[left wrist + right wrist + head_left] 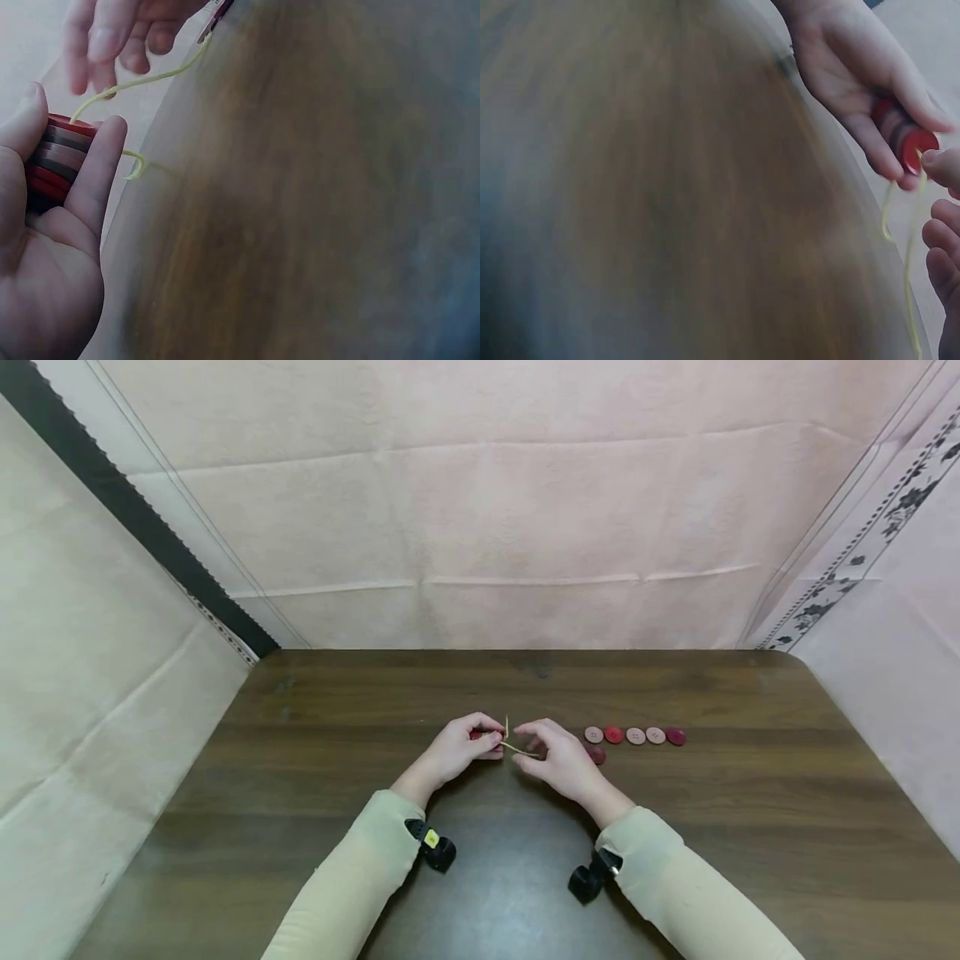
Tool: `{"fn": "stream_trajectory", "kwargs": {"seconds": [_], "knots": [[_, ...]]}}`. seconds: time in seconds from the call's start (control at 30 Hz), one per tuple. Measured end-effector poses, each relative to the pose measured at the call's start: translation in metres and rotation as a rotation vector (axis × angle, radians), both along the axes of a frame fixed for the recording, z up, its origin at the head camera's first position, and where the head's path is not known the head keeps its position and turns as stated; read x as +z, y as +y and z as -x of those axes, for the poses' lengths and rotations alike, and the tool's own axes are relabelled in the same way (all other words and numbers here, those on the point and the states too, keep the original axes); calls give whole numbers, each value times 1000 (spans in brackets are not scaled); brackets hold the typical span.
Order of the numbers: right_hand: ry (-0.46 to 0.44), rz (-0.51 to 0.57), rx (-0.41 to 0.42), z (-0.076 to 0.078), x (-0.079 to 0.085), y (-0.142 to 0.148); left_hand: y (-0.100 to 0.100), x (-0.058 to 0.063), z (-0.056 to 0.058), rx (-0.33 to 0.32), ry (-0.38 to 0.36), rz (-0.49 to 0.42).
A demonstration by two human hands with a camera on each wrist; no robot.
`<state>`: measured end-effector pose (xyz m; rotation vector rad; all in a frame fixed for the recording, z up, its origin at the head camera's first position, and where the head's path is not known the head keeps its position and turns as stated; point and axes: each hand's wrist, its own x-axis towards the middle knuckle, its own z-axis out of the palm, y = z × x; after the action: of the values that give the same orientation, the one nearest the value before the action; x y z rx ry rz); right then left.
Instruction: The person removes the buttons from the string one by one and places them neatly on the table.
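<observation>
In the head view my left hand [450,753] grips a short stack of round buttons. The left wrist view shows the stack [56,161] lying between thumb and fingers, with red, pinkish and dark layers. A yellow cord [154,77] comes out of the red end face, and a short curled end shows beyond the fingers. My right hand [561,762] is close by on the right, thumb and fingers apart beside the cord. From the right wrist, its thumb [941,165] appears in front of the stack's red face [921,142]; contact cannot be told.
On the brown wooden table [495,877], right of my right hand, lies a row of pink and red buttons [635,736]. A dark red button [596,755] lies below the row's left end, partly behind the hand. Pale cloth [525,527] hangs behind the table and at both sides.
</observation>
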<state>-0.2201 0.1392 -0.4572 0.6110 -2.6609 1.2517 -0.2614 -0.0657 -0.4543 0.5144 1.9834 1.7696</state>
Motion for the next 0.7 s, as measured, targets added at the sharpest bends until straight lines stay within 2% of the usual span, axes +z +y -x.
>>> {"fn": "stream_trajectory", "kwargs": {"seconds": [0.1,0.23,0.33,0.7], "knots": [[22,1,10,0,-1,-8,0,5,-3,-6,30,6],[66,15,21,1,-2,-16,0,4,-4,32,121,94],[91,23,21,1,-3,-19,-1,-2,-1,66,181,170],[154,35,5,3,-7,-28,1,-4,-1,84,224,148]]}}
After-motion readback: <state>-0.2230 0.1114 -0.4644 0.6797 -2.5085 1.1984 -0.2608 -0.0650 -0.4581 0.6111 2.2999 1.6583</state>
